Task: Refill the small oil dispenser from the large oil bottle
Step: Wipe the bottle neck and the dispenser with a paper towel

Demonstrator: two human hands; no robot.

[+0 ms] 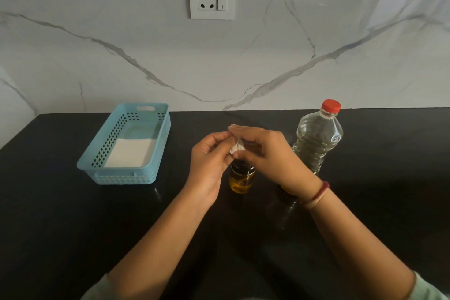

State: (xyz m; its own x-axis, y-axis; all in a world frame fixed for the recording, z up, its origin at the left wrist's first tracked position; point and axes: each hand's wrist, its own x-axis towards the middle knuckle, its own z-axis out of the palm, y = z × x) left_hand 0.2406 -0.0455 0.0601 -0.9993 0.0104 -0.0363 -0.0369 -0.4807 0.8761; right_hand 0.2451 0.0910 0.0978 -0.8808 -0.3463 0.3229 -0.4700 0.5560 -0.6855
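Small oil dispenser stands on black counter, just left of large oil bottle, red cap still on. Small white piece, identity unclear, pinched between left hand and right hand directly above dispenser mouth. Likely funnel or wipe; best kept centred over mouth, dispenser left steady. Both wrists raised, fingers curled inward, forearms converging.

No lettering can be read; the large oil bottle shows no legible label.
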